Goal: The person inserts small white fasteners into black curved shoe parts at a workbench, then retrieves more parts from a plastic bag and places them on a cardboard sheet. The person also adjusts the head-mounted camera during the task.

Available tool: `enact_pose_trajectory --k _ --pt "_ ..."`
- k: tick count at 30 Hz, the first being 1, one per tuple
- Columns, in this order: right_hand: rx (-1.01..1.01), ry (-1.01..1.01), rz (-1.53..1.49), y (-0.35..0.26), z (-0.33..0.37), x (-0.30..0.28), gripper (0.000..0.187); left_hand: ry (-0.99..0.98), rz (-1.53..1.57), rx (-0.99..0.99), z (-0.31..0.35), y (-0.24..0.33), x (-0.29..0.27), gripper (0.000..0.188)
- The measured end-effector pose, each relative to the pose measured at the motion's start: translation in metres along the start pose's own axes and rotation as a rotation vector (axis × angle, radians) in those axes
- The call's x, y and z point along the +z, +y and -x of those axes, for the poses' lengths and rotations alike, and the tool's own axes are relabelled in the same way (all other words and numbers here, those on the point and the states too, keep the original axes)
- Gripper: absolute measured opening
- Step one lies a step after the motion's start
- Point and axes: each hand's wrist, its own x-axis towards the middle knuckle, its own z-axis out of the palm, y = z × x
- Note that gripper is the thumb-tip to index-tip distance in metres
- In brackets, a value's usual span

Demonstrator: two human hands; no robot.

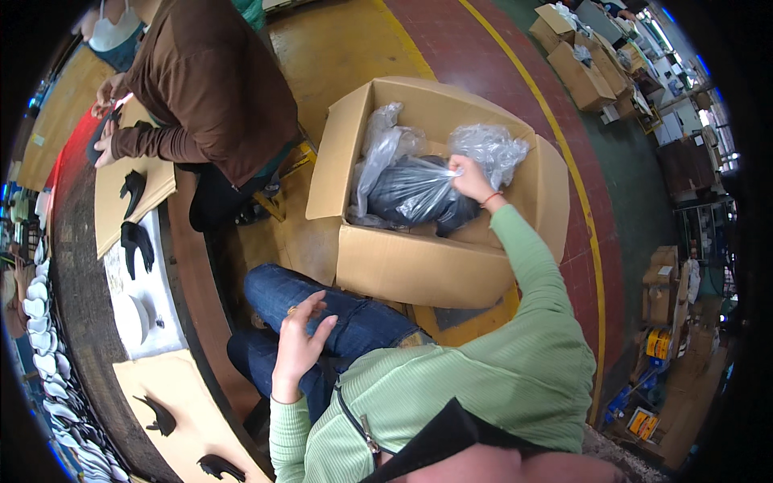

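My right hand [471,179] reaches into an open cardboard box [427,266] and is closed on the gathered top of a clear plastic bag [423,181]. Dark contents fill that bag; their kind cannot be made out through the plastic. More crumpled clear plastic [491,149] lies in the box beside it. Above my jeans-covered lap hovers my left hand [303,338], fingers apart and holding nothing.
Left of me a long workbench [88,322] carries several black curved parts [138,248] on cardboard and white sheets. Many white rounded pieces [48,362] line its far edge. A co-worker in a brown top [217,80] sits ahead left. Cartons [580,72] stand at the far right.
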Motion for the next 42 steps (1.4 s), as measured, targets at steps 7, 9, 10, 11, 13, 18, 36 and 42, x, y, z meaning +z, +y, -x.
enact_pose_trajectory --k 7,9,10,11,13,18,36,42 --pt "-0.052 -0.173 -0.001 0.025 -0.009 0.018 0.052 -0.26 0.001 0.142 -0.062 0.018 0.037 0.039" --pt "-0.101 -0.139 0.025 0.031 0.003 0.014 0.066 -0.297 -0.021 0.185 -0.079 0.023 0.049 0.037" --pt "-0.052 -0.164 0.052 0.034 0.01 0.015 0.075 -0.309 -0.042 0.226 -0.088 0.025 0.054 0.037" --pt "-0.005 -0.122 -0.04 0.037 0.016 0.018 0.073 -0.319 -0.063 0.266 -0.096 0.027 0.061 0.036" --pt "0.109 -0.051 -0.21 0.04 0.024 0.025 0.07 -0.333 -0.031 0.297 -0.11 0.031 0.073 0.031" --pt "0.252 -0.036 -0.721 0.04 0.025 0.032 0.06 -0.301 0.092 0.357 -0.156 0.034 0.105 0.026" --pt "0.216 0.01 -0.588 0.034 0.022 0.028 0.027 -0.046 -0.042 0.215 -0.285 0.009 0.237 0.022" --pt "0.038 -0.047 -0.182 0.024 0.016 0.022 0.032 -0.166 0.083 0.119 -0.295 -0.007 0.229 0.022"
